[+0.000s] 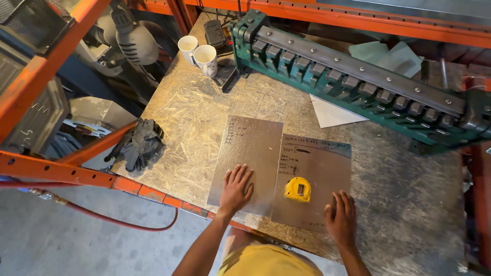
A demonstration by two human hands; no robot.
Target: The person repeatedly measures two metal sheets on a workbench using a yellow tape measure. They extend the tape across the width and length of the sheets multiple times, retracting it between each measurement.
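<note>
Resting flat with fingers spread, the left hand (236,189) presses the left metal sheet (248,153); the right hand (340,220), fingers likewise spread, lies on the right metal sheet (319,168). Neither grip pinches anything. A yellow tape measure (297,189) sits on the right sheet, at 10 o'clock from the right hand. Both sheets lie side by side on the tabletop (194,112). Farther off: dark gloves (139,144) at 9 o'clock, two white mugs (199,53) at 11 o'clock, a green bending brake (348,76) at 1 o'clock.

Both hands (236,188) (341,219) rest flat on metal sheets (250,153) beside a tape measure (297,189).
</note>
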